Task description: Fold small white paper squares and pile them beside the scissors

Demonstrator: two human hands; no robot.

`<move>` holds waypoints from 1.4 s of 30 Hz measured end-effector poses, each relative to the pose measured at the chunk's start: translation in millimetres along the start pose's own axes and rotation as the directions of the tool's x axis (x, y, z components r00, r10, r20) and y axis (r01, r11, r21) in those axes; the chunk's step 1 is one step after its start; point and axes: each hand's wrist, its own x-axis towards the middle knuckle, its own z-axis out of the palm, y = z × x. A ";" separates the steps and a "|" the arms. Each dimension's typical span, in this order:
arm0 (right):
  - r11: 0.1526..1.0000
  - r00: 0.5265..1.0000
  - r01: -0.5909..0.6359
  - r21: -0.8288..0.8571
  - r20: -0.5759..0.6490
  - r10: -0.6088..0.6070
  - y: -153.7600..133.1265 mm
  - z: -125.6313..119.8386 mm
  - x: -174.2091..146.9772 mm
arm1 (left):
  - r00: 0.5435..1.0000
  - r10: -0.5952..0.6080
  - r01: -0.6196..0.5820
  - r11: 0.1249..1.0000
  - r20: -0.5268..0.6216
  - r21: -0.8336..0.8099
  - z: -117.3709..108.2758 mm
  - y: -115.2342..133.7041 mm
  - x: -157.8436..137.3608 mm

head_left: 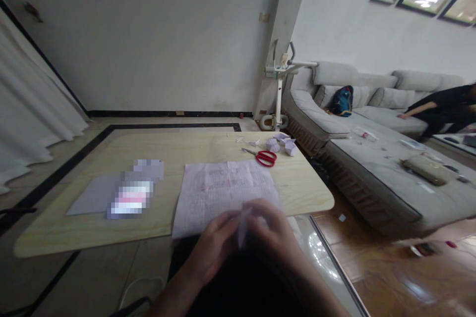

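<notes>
My left hand (222, 230) and my right hand (270, 223) meet over the near edge of the table, fingers closed on a small piece of pale folded paper (243, 228) between them. Motion blurs the fingers and the exact folds. Beneath and beyond the hands lies a large creased sheet of paper (211, 193) with faint lines and marks, its near edge hanging past the table. Past its far right corner rest red-handled scissors (266, 158), blades pointing left. Behind them sit several small folded paper pieces (290, 147).
The light wooden table (178, 146) has rounded corners. On its left lie a white sheet (89, 195) and a bright pixelated object (132, 198). Paper scraps (255, 142) lie near the far edge. At right stand a grey sofa (372, 178) and a seated person (446, 104).
</notes>
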 end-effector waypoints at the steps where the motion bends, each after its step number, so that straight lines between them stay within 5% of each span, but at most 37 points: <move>1: 1.000 1.000 -0.012 0.002 0.010 0.012 -0.6 0.4 0.0 | 1.000 0.012 -0.011 0.999 -0.013 0.040 -0.1 0.0 -0.7; 7: 0.997 0.997 -0.066 -0.040 -0.041 0.064 -3.2 0.5 -1.0 | 0.982 0.181 -0.181 0.873 0.044 0.452 0.8 8.2 -5.1; 11: 0.994 0.996 -0.019 -0.105 -0.090 0.009 0.5 -0.1 -1.0 | 0.972 0.235 -0.188 0.773 0.003 0.606 5.9 12.1 -8.6; 18: 0.978 0.990 0.052 -0.202 -0.120 -0.077 10.2 2.5 -2.5 | 0.931 0.351 -0.313 0.619 0.103 0.721 6.1 12.0 -12.2; 22: 0.969 0.992 0.091 -0.228 -0.066 -0.109 10.5 2.2 -4.0 | 0.895 0.440 -0.317 0.523 0.068 0.791 1.4 10.6 -10.5; 42: 0.995 0.999 0.026 -0.098 -0.023 -0.029 2.8 5.9 -6.9 | 0.856 0.508 -0.355 0.443 0.095 0.824 3.9 14.4 -10.9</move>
